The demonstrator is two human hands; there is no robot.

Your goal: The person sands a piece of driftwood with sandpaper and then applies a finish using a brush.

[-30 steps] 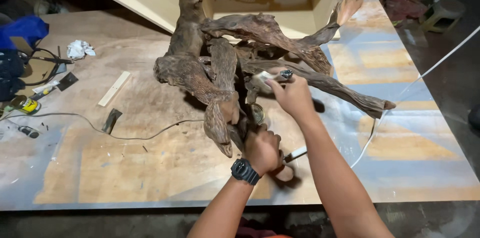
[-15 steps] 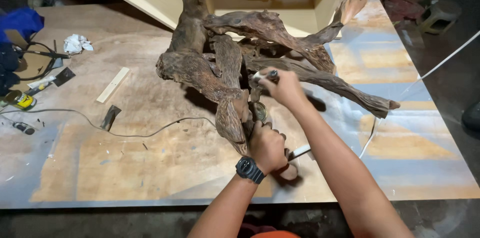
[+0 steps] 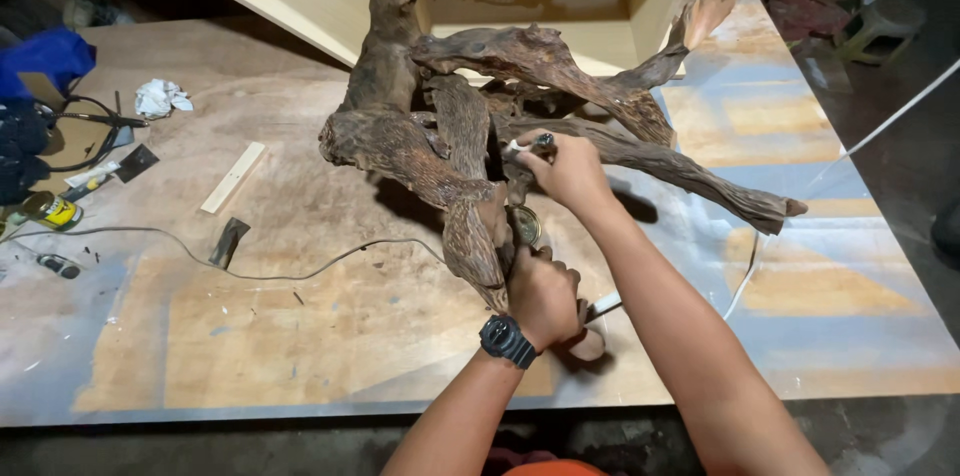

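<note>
Both hands on driftwood (image 3: 470, 151): right hand (image 3: 568, 171) fingers pinch small tool (image 3: 528, 144).

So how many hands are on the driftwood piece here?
2. The left hand grips the lower front limb of the driftwood; the right hand rests at its centre, pinching a small tool.

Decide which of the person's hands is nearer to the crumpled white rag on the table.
Left. The left hand grips the driftwood's lower end; the right hand sits farther across, beyond the wood from the rag.
</note>
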